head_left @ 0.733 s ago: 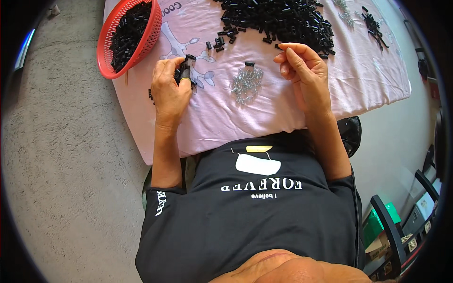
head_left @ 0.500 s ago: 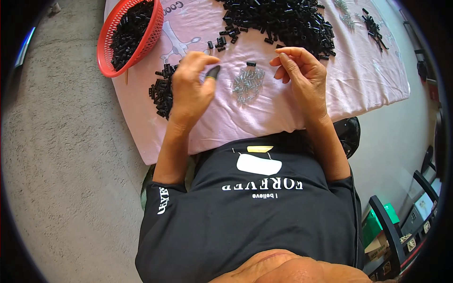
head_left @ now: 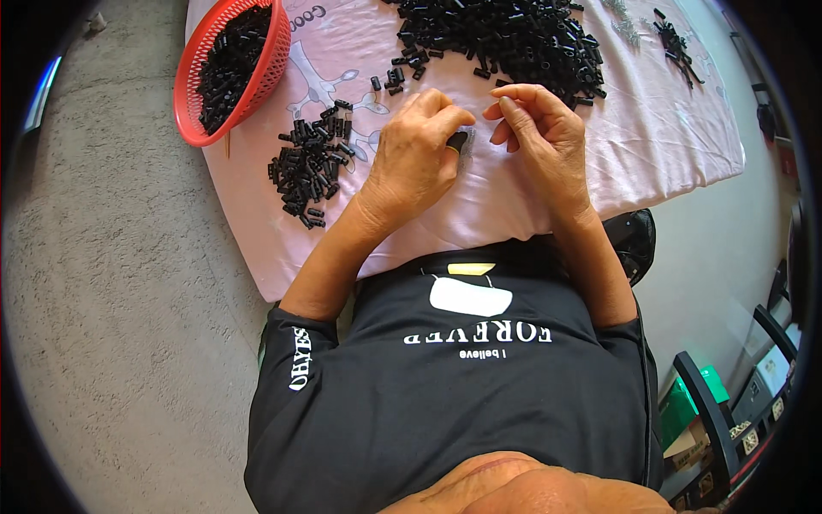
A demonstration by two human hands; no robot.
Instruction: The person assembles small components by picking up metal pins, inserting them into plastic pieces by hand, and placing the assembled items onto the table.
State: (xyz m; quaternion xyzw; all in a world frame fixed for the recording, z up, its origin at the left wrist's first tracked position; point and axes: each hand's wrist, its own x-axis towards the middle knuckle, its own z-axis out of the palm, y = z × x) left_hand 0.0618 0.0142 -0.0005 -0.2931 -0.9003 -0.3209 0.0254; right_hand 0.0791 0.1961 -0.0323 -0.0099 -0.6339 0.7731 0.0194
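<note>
My left hand (head_left: pixel 415 154) is over the small pile of silvery coil springs (head_left: pixel 468 144) and covers most of it. Its fingers are bent and the thumb wears a black finger cot (head_left: pixel 458 141) with a yellow rim. Whatever lies between thumb and forefinger is too small to make out. Beside it, to the right, my right hand (head_left: pixel 546 137) is raised above the cloth, thumb and forefinger pinched together. Anything in that pinch is hidden. A large heap of short black tubes (head_left: pixel 505 43) lies just beyond both hands. A smaller group of black pieces (head_left: pixel 310 167) is spread left of my left hand.
A red plastic basket (head_left: pixel 278 64) full of black pieces stands at the table's far left. More springs (head_left: pixel 625 26) and a bunch of thin black parts (head_left: pixel 676 53) lie at the far right. The pink cloth (head_left: pixel 651 163) covers the table. A dark chair (head_left: pixel 706 411) stands at right.
My left hand has moved right, from beside the smaller group of black pieces to over the springs. The single black tube by the springs is now out of sight. My right hand has barely shifted.
</note>
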